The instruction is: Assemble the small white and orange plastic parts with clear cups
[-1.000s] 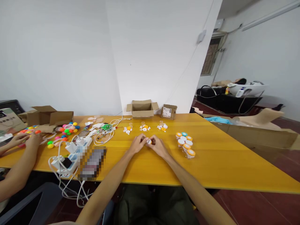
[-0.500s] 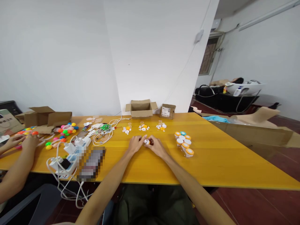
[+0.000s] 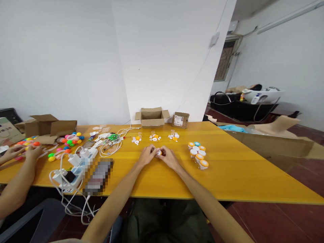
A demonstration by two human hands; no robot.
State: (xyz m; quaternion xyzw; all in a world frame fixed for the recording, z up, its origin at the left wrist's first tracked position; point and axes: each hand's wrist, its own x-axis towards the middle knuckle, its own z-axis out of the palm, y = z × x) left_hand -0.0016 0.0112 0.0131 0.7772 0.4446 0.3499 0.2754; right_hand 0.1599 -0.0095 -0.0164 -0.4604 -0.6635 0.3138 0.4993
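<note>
Between my two hands, above the middle of the table, is a small round white-and-orange lid (image 3: 159,153), mostly covered by fingers. My left hand (image 3: 148,155) is closed on its left side, fingertips bent over it. My right hand (image 3: 169,158) pinches the opposite side. Right of my hands stands a cluster of small clear jars (image 3: 199,157) with orange, white and blue lids. Beyond my hands lie three little heaps of white and orange round parts, the left heap (image 3: 137,139), the middle heap (image 3: 155,138) and the right heap (image 3: 174,137), each by a clear cup.
An open cardboard box (image 3: 152,122) and a smaller box (image 3: 180,120) stand by the wall. Leftward are white cables (image 3: 111,148), a power strip (image 3: 73,179) and a pixelated dark device (image 3: 98,177). A co-worker's hands (image 3: 31,152) handle colourful balls at far left.
The fingers of my left hand have shifted slightly over the lid, and less of its white face shows. My right hand stays nearly in place. The co-worker's hands have moved a little.
</note>
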